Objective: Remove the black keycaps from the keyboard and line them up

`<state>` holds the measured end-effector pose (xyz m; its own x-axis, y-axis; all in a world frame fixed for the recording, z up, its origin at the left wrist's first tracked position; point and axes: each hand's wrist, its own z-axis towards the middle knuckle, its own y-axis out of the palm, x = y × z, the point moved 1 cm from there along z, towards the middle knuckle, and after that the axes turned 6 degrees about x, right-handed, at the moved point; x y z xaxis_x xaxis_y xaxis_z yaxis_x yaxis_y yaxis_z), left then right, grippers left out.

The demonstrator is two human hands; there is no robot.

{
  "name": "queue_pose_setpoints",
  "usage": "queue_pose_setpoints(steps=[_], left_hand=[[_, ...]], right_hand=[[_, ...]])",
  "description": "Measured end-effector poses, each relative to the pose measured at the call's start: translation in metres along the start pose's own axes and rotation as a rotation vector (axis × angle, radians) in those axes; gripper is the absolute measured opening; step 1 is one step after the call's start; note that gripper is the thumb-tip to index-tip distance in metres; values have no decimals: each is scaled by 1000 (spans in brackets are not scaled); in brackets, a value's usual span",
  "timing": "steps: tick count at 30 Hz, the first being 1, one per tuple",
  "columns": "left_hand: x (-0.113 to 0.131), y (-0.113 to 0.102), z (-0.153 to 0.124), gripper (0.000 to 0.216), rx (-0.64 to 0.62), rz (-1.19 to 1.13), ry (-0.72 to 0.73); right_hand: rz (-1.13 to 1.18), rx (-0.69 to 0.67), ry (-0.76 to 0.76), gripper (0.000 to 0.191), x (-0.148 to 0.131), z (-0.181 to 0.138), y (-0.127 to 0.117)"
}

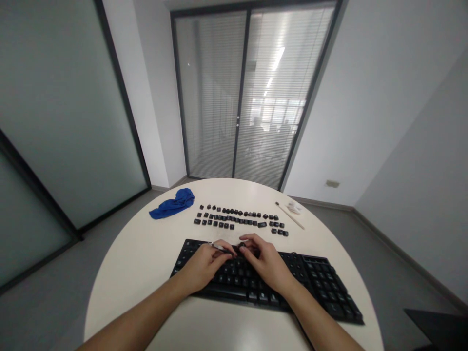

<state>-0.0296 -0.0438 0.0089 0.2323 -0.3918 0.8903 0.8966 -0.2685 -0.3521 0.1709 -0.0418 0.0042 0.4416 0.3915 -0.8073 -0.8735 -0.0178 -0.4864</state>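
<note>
A black keyboard [321, 285] lies across the table in front of me, with keys off its upper rows. My left hand [204, 264] is closed on a slim metallic tool [220, 248], maybe tweezers; its tip points at the upper middle of the keyboard. Just to the right, my right hand [269, 263] pinches a small black keycap [242, 245] between thumb and fingers. The hands are close together over the keyboard and hide part of it. Beyond them, loose black keycaps [262, 224] stand in several rows.
The round cream table [131, 273] carries a crumpled blue cloth [173, 204] at the back left. A thin brush [290, 215] and a small clear-white packet [294, 208] lie at the back right. A dark object [438, 326] shows at the lower right.
</note>
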Motion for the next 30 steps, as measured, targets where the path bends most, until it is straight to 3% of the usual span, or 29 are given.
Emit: queue_pose_setpoints(steps=[10,19,30], left_hand=[[1,-1,-1,18,1,-35,-39],[1,-2,-1,17,-5,-68,-42],[2,-3,-2,16,-6,-64,-28]], right_hand=[[-260,86,4,20,9,9,-7],[-669,-35,59,21,13,41,-4],[-817,-36,76,20,18,66,8]])
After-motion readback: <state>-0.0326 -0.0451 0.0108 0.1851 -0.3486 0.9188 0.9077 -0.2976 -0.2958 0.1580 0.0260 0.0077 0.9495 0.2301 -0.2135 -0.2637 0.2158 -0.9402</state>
